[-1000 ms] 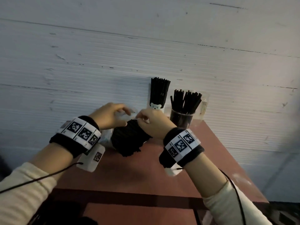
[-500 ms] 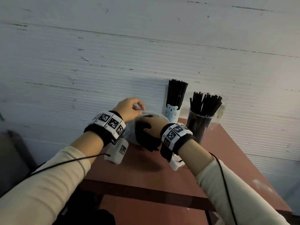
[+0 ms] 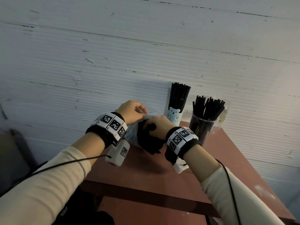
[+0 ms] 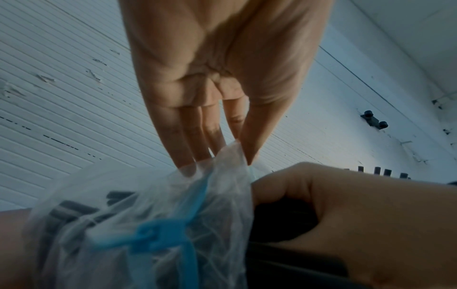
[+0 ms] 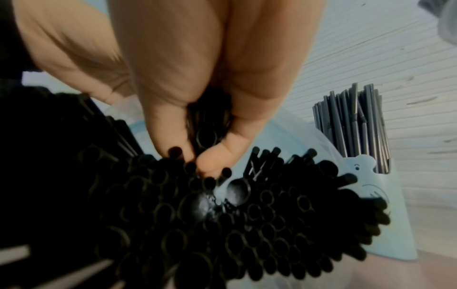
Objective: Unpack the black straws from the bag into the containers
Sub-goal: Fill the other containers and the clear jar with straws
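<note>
A reddish-brown bench (image 3: 227, 168) is standing against a white ribbed wall (image 3: 113, 62) with scuffed, chipped paint. At the back of the bench, a pale blue paper cup printed with a bear face (image 3: 174, 116) is standing upright beside a clear plastic cup (image 3: 200, 129), the two just apart, and each is already holding a sheaf of black straws standing on end.

In front of the bear cup, a thin translucent plastic bag with blue markings (image 4: 153, 224) is being held above the bench between both hands. The left hand (image 3: 132, 112) is pinching the bag's upper edge between thumb and fingertips (image 4: 188, 156), the other fingers lying nearly straight. The right hand (image 3: 156, 128) is reaching into the bag's open mouth, its fingers curled round a small clutch of the thick bundle of black plastic straws (image 5: 222, 224) that is poking out of the bag toward the person. The rest of the bundle is sitting in the bag just under that hand, its open round ends fanned out. Both wrists are wearing black bands with white square-patterned tags, and cream sleeves are covering the forearms.
</note>
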Demonstrator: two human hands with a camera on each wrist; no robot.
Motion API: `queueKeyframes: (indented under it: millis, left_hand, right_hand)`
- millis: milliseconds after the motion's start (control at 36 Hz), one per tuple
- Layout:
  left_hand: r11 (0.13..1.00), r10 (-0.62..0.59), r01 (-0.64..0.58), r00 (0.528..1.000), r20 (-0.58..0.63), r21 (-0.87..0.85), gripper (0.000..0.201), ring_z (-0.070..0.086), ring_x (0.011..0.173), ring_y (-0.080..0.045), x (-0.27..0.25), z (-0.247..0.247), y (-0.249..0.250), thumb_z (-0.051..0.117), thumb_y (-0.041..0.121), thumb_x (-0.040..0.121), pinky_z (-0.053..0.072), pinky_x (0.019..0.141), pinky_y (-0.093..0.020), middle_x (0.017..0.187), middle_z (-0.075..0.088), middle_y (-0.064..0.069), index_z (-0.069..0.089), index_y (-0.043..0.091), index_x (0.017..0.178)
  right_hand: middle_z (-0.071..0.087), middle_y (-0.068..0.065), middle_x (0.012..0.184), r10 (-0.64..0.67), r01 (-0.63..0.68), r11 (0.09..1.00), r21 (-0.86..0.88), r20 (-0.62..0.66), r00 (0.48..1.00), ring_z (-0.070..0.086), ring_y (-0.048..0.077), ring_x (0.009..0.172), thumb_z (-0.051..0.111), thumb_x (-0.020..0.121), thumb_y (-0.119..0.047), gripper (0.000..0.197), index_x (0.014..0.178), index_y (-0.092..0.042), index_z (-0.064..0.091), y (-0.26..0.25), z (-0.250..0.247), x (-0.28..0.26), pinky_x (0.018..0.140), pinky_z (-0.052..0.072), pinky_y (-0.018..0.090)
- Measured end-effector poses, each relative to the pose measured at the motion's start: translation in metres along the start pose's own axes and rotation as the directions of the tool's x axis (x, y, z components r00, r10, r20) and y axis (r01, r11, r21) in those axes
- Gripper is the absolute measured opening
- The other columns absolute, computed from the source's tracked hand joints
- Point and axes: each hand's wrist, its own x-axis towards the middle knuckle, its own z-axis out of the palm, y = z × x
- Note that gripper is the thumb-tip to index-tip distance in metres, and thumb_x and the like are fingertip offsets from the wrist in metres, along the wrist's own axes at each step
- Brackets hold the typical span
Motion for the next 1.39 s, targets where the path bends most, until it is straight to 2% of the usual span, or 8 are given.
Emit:
queueKeyframes:
  millis: [222,306,556,722,833,1055,1222,1389]
  left_hand:
    - [0.999,0.050,-0.050,0.997,0.059,0.007,0.012,0.066,0.094,-0.015,-0.009,0.002,-0.004,0.073,0.041,0.072,0.051,0.093,-0.040,0.095,0.069,0.009,0.068,0.035,0.082]
    - [0.989,0.137,-0.139,0.989,0.049,0.042,0.021,0.062,0.105,-0.017,-0.013,0.006,0.000,0.074,0.021,0.079,0.047,0.086,-0.027,0.109,0.066,0.004,0.067,0.026,0.098]
    - [0.841,0.420,-0.493,0.854,0.307,0.222,0.064,0.054,0.107,-0.010,-0.027,0.043,0.046,0.082,0.023,0.065,0.043,0.094,-0.026,0.117,0.059,0.008,0.055,0.023,0.123]
    - [0.849,0.406,-0.454,0.888,0.217,0.271,0.037,0.060,0.077,-0.007,-0.026,0.064,0.072,0.073,0.041,0.079,0.041,0.067,-0.019,0.080,0.060,0.015,0.057,0.023,0.107]
    - [0.899,0.408,-0.420,0.906,0.110,0.127,0.029,0.062,0.085,-0.008,-0.029,0.077,0.088,0.068,0.046,0.085,0.046,0.078,-0.023,0.092,0.070,0.006,0.066,0.022,0.102]
    - [0.901,0.260,-0.190,0.957,0.132,-0.391,0.022,0.059,0.056,-0.004,-0.037,0.106,0.110,0.070,0.035,0.086,0.047,0.062,-0.013,0.062,0.062,0.003,0.062,0.017,0.077]
    - [0.905,0.137,0.038,0.917,0.375,-0.424,0.019,0.065,0.079,-0.020,-0.037,0.127,0.085,0.078,0.019,0.080,0.051,0.093,-0.035,0.080,0.067,-0.013,0.068,0.003,0.084]
    - [0.929,-0.024,0.216,0.844,0.536,-0.299,0.043,0.066,0.100,-0.017,-0.028,0.135,0.068,0.086,0.048,0.062,0.048,0.098,-0.033,0.099,0.074,-0.003,0.074,0.017,0.090]
  right_hand:
    - [0.064,-0.003,0.097,-0.008,0.010,0.991,0.131,-0.018,1.000,0.056,0.009,0.085,0.063,0.081,-0.012,0.032,0.108,-0.028,0.071,0.020,-0.012,-0.028,0.073,0.043,0.017]
    - [0.063,-0.006,0.096,-0.018,0.018,0.986,0.166,0.000,1.000,0.057,0.008,0.085,0.064,0.080,-0.010,0.033,0.105,-0.030,0.072,0.029,-0.024,-0.045,0.074,0.044,0.016]
    - [0.063,-0.013,0.085,-0.015,0.018,0.982,0.187,-0.016,1.000,0.056,-0.003,0.070,0.067,0.077,-0.014,0.031,0.098,-0.037,0.073,0.042,-0.056,-0.093,0.062,0.039,0.006]
    - [0.062,-0.019,0.076,-0.042,0.058,0.956,0.289,-0.061,0.997,0.058,-0.007,0.063,0.071,0.084,-0.019,0.027,0.105,-0.036,0.072,0.048,-0.078,-0.122,0.062,0.041,0.006]
    - [0.065,-0.023,0.085,-0.045,0.124,0.930,0.347,-0.228,0.973,0.063,0.003,0.077,0.066,0.088,-0.034,0.039,0.126,-0.040,0.059,0.056,-0.094,-0.138,0.075,0.048,0.017]
    - [0.056,-0.011,0.119,-0.053,0.312,0.907,0.281,-0.661,0.749,0.050,-0.003,0.107,0.063,0.090,-0.022,0.040,0.129,-0.028,0.057,0.051,-0.099,-0.131,0.090,0.048,0.020]
    - [0.060,0.000,0.124,-0.100,0.189,0.973,0.136,-0.489,0.867,0.050,0.002,0.112,0.058,0.090,-0.013,0.033,0.123,-0.012,0.062,0.057,-0.067,-0.109,0.091,0.025,-0.005]
    - [0.056,0.002,0.124,-0.094,0.188,0.971,0.149,-0.486,0.869,0.052,0.011,0.115,0.058,0.089,-0.010,0.031,0.119,-0.010,0.063,0.058,-0.054,-0.102,0.093,0.026,-0.002]
